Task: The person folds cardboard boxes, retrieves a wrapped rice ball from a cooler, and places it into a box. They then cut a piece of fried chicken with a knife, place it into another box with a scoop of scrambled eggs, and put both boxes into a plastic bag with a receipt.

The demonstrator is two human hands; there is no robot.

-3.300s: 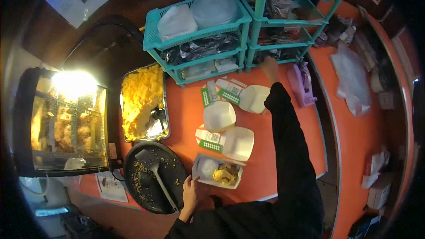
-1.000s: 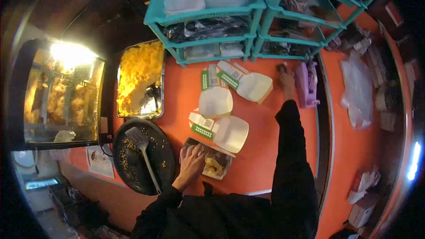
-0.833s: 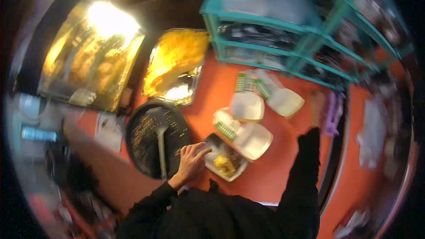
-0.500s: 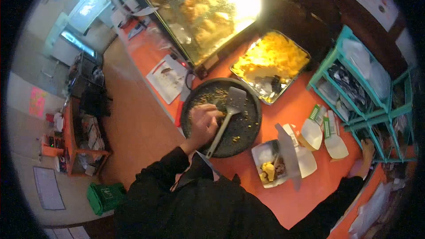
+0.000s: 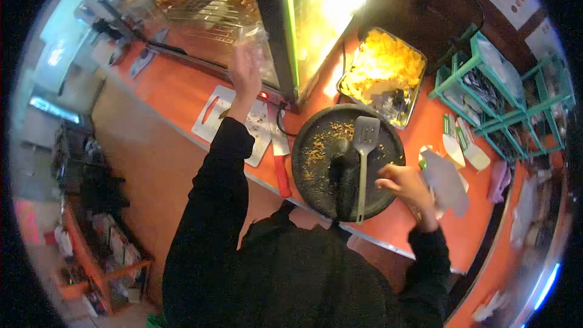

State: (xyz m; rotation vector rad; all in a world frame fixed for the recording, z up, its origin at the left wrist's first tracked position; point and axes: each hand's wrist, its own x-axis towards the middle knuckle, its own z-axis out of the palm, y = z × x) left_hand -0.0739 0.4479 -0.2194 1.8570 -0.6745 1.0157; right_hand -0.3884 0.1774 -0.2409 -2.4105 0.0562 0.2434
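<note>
My left hand (image 5: 245, 79) is raised against the lit glass display cabinet (image 5: 274, 30). Its fingers are smeared by motion, with something clear and shiny around their tips. Over the right rim of the round dark pan (image 5: 313, 185) hovers my right hand (image 5: 405, 183), fingers loosely bent and apart, holding nothing visible. A spatula (image 5: 366, 136) with a pale handle lies across the pan among brown crumbs. Just beyond my right hand stands the raised grey lid (image 5: 446, 182) of a takeaway box, whose contents are hidden behind the hand.
A metal tray (image 5: 401, 123) of yellow chips sits behind the pan. Left of it lie a white cutting board (image 5: 209, 123) and a red-handled knife (image 5: 281, 175). Teal racks (image 5: 486, 126) and white cartons (image 5: 477, 157) stand right, with a pink cloth (image 5: 499, 181).
My view has swung left. My left hand has gone from above the pan up to the cabinet. My right hand has come from beside the teal rack to the pan's right rim.
</note>
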